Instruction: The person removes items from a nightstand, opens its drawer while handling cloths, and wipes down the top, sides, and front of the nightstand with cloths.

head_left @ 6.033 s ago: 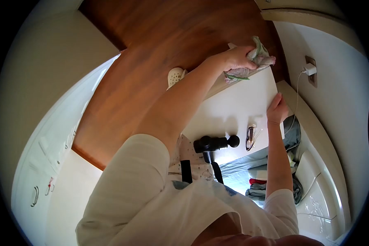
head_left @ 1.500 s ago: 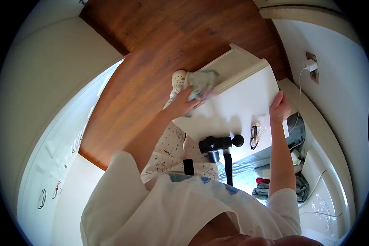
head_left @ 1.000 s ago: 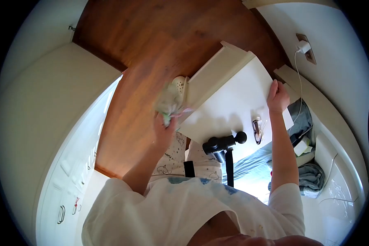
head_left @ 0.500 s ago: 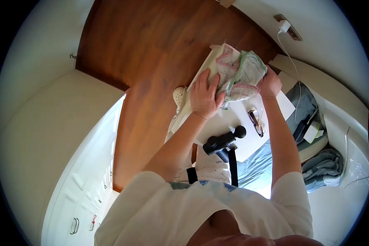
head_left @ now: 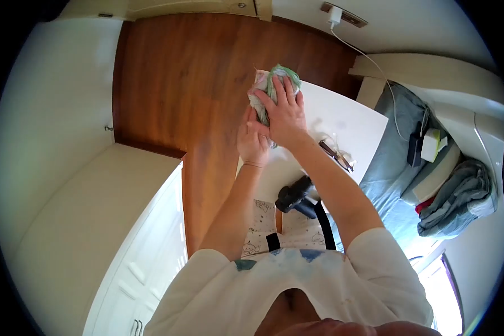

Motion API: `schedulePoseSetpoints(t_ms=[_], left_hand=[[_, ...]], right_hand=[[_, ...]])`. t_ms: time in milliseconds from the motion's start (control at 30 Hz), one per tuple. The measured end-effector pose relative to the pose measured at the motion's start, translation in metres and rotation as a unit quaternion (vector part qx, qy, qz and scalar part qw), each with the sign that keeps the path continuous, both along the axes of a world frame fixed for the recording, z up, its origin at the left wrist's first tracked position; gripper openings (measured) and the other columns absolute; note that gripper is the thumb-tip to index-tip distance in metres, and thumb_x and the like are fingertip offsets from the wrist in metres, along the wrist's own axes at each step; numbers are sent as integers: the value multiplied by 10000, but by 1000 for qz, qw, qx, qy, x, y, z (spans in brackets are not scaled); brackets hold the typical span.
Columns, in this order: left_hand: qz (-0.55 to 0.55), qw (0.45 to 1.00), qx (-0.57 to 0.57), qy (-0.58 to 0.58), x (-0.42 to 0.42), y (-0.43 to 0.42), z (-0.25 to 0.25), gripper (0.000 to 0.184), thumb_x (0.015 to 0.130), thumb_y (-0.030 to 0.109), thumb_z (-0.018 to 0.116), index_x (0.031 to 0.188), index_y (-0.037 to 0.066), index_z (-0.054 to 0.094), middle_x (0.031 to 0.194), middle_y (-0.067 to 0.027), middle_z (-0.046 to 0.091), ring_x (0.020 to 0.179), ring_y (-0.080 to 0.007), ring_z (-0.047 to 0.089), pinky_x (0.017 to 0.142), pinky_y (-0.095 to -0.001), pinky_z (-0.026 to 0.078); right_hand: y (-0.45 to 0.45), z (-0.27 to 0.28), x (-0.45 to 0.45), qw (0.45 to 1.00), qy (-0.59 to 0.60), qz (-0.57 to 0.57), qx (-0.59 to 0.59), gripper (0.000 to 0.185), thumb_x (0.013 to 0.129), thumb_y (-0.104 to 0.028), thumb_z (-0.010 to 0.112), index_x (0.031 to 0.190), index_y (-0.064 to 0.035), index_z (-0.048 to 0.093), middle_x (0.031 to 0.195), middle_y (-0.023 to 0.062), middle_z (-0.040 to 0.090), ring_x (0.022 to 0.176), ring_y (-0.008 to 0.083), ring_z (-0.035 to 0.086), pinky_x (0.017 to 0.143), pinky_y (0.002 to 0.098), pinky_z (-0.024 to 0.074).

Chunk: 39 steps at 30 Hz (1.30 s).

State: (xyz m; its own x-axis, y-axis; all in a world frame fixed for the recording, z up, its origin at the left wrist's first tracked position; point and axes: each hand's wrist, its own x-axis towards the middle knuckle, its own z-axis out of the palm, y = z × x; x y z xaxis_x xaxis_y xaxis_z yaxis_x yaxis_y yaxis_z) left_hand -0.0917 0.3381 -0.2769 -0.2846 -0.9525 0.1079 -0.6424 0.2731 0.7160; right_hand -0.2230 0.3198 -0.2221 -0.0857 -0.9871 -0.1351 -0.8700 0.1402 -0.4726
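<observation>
A thin whitish cloth (head_left: 260, 102) with green and pink edging lies bunched at the far left corner of the white table (head_left: 341, 115). My right hand (head_left: 288, 115) rests on top of it, palm down with fingers spread. My left hand (head_left: 253, 143) is at the table's left edge with its fingers curled against the cloth's near side; its fingertips are partly hidden. Right of my right forearm lies a pair of glasses (head_left: 336, 155). A black massage gun (head_left: 294, 196) sits at the table's near edge, partly covered by that forearm.
To the right is a bed with blue-grey bedding (head_left: 395, 151), a black box (head_left: 415, 149) and a folded blanket (head_left: 459, 196). A white cable (head_left: 395, 106) runs down from a wall charger (head_left: 334, 15). White cabinets (head_left: 145, 269) stand at the lower left, beside the wooden floor (head_left: 173, 78).
The spread cloth is now bunched smaller at the table's left corner. My right hand has moved left from its right side onto its top. My left hand has shifted left to the table's edge.
</observation>
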Motion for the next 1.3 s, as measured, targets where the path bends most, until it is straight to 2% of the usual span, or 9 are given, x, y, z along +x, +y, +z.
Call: schedulePoseSetpoints(t_ms=[100, 200, 300, 467, 667, 900, 1000, 1133, 1300], left_hand=[[66, 975, 147, -153, 20, 22, 11, 441, 878, 209, 423, 1279, 30, 373, 1214, -178, 490, 1022, -346, 518, 849, -420, 429], [42, 962, 123, -241, 25, 29, 8, 472, 879, 199, 433, 1316, 58, 321, 1199, -187, 498, 1007, -357, 521, 831, -416, 437], [53, 970, 100, -214, 26, 28, 6, 441, 882, 184, 428, 1304, 81, 350, 1126, -192, 538, 943, -359, 546, 763, -420, 461], [89, 975, 126, -160, 21, 23, 17, 409, 886, 184, 422, 1285, 97, 386, 984, -180, 592, 802, -351, 579, 656, -432, 476], [89, 973, 140, -158, 21, 27, 15, 380, 908, 207, 376, 1274, 107, 404, 1080, -198, 559, 881, -389, 566, 697, -467, 470], [90, 981, 140, -98, 25, 25, 15, 358, 910, 192, 390, 1213, 11, 448, 1012, -220, 581, 870, -369, 567, 741, -442, 465], [140, 984, 85, 68, 36, 22, -10, 372, 935, 231, 382, 1209, -13, 443, 1068, -222, 566, 932, -333, 570, 814, -399, 454], [348, 841, 259, 324, 77, 26, -23, 406, 943, 270, 412, 1235, -12, 420, 1128, -172, 543, 1003, -251, 549, 861, -322, 433], [348, 862, 297, 221, 174, 75, -15, 406, 939, 290, 426, 1223, 1, 412, 1053, -159, 580, 830, -205, 592, 752, -298, 464]], right_hand=[[-3, -3, -21, 1000, 0, 15, 12, 572, 780, -434, 560, 1306, -272, 405, 1428, 146, 235, 1319, 363, 185, 1032, 516, 215], [10, -3, -11, 1000, -12, -15, 15, 567, 798, -345, 556, 1326, -230, 384, 1423, 157, 236, 1317, 367, 190, 1032, 497, 240], [35, 9, 15, 992, -16, -70, 100, 688, 783, -321, 567, 1372, -86, 299, 1430, 218, 181, 1332, 383, 147, 1054, 496, 197], [58, 5, 22, 993, -15, 1, 113, 682, 781, -287, 557, 1374, -80, 291, 1453, 198, 138, 1341, 368, 136, 1042, 497, 225], [-19, -12, 7, 999, 35, 13, -15, 555, 813, -240, 504, 1333, -104, 365, 1423, 183, 240, 1325, 340, 202, 1052, 464, 218], [-32, -12, 13, 997, 70, -1, 18, 469, 855, -194, 463, 1317, -231, 395, 1445, 149, 205, 1333, 330, 197, 1039, 468, 264], [-31, -13, 21, 995, 101, -14, 18, 448, 859, -200, 465, 1304, -223, 413, 1438, 154, 224, 1328, 335, 212, 1037, 461, 272], [-9, -12, 44, 994, 101, -33, 15, 442, 871, -243, 468, 1309, -235, 409, 1440, 157, 225, 1328, 332, 216, 1036, 445, 278], [48, 10, 103, 996, 53, -32, 59, 775, 705, -515, 646, 1342, -172, 368, 1434, 222, 170, 1333, 378, 148, 1056, 470, 211]])
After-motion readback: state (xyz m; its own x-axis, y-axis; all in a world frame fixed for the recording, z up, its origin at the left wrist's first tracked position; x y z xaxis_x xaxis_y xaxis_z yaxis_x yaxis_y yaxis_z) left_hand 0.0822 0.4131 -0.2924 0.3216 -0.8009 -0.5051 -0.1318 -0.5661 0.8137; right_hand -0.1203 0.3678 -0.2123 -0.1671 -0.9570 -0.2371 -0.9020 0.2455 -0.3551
